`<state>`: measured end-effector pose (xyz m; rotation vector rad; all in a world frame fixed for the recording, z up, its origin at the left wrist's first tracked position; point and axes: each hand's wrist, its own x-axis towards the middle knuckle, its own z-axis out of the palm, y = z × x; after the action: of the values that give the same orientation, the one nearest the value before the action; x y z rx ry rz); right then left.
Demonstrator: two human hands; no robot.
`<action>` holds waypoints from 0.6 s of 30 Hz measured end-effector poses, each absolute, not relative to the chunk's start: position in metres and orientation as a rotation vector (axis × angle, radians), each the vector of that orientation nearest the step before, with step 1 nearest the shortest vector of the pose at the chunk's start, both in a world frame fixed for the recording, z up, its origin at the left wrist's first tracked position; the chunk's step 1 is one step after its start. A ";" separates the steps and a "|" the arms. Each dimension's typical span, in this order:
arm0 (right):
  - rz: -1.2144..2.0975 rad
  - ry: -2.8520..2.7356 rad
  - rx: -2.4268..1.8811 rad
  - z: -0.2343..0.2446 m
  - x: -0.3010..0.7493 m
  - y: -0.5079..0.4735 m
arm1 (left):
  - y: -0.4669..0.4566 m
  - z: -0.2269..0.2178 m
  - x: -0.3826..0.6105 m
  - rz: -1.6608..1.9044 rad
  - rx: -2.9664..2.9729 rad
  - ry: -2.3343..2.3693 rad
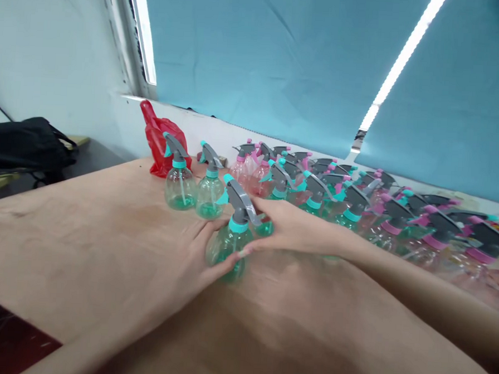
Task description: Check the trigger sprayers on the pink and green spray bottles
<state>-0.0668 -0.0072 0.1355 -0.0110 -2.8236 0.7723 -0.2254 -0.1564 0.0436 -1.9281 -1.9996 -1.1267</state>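
Observation:
A round spray bottle (225,246) with a clear green body, teal collar and grey trigger head stands between my hands at the middle of the table. My left hand (198,251) is wrapped round the left side of its body, thumb across the front. From the right, my right hand (283,225) closes on the same bottle, its thumb near my left thumb and its fingers partly hidden behind the spray head. Just behind stand two more green spray bottles, one clear-bodied (181,189) at the left and another (209,195) closer to my hands.
Many spray bottles with pink or teal collars crowd the right and back, including a pink-collared bottle (392,228). A red plastic bag (164,138) lies at the back left. A black bag (30,142) sits beyond the wooden table (84,228). Blue sheeting (281,60) covers the window.

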 end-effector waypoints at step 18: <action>-0.281 -2.503 -0.826 0.175 -0.074 0.040 | -0.096 0.063 -0.265 -0.633 -1.814 -1.874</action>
<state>-0.0742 0.0403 0.1753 -0.8261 -2.5034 -0.2810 -0.2646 -0.0959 0.0632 -1.8142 -1.8736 -0.6331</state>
